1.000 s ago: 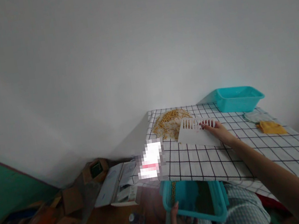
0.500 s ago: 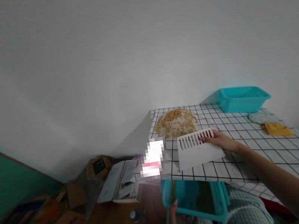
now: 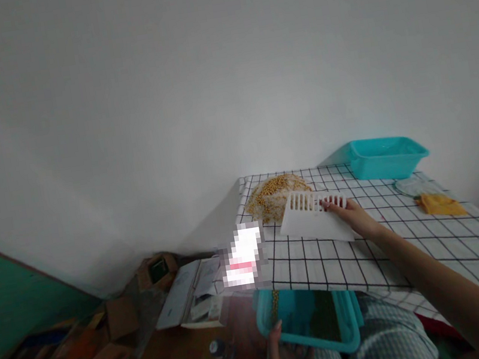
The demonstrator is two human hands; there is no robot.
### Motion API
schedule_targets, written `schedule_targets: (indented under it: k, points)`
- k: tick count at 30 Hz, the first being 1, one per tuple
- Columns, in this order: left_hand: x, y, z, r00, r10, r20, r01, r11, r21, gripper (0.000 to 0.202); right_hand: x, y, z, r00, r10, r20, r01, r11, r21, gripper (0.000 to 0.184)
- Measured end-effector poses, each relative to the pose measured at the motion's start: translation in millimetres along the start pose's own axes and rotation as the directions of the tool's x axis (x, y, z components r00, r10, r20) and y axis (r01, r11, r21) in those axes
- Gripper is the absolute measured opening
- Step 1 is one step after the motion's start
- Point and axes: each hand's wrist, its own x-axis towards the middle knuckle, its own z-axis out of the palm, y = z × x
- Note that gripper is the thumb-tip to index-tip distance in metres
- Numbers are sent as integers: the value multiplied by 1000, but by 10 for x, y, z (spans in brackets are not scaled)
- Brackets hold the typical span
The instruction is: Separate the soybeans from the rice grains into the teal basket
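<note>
My right hand (image 3: pixel 344 214) grips the slotted edge of a white plastic scraper (image 3: pixel 316 222). The scraper is tilted above the checked tablecloth, its slotted edge overlapping the near right side of a pile of yellow beans and whitish grains (image 3: pixel 275 193). Below the table's front edge, my left hand (image 3: pixel 286 357) is closed on the near rim of a turquoise plastic tub (image 3: pixel 313 342), over my lap. Inside the tub, yellow beans (image 3: pixel 275 306) lie along the left and a dark green mass (image 3: pixel 323 316) lies at the right. Some left fingers are hidden under the tub.
A second turquoise tub (image 3: pixel 386 159) stands against the wall at the back right. A clear bag (image 3: pixel 411 185) and a yellow cloth-like item (image 3: pixel 442 205) lie nearer. A blurred-out bright object (image 3: pixel 243 256) is at the table's left edge. Cardboard boxes (image 3: pixel 122 316) crowd the floor.
The white scraper has moved away from me toward the pile and tilted, with my right hand holding it. My left hand and the tub have hardly moved.
</note>
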Motion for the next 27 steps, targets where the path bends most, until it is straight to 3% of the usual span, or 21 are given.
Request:
schedule_targets:
  k: [4, 10, 16, 22, 27]
  points:
    - [-25, 14, 13, 1000, -16, -6, 16, 1000, 14, 43, 126, 102, -72, 985, -63, -159, 68, 997, 22, 38]
    - [6, 7, -15, 999, -43, 1, 43, 999, -3, 49, 194, 207, -141, 965, -99, -243, 97, 995, -20, 42]
    - [13, -11, 2, 999, -32, -26, 32, 999, 10, 43, 248, 211, -261, 893, -78, -444, 99, 995, 26, 41]
    - [15, -25, 17, 998, 7, -68, -6, 1000, 10, 39, 259, 199, -317, 862, -67, -502, 83, 997, 9, 38]
    - [6, -14, 27, 997, -28, -69, 30, 999, 26, 38, 319, 260, -432, 791, -32, -611, 105, 991, 83, 38]
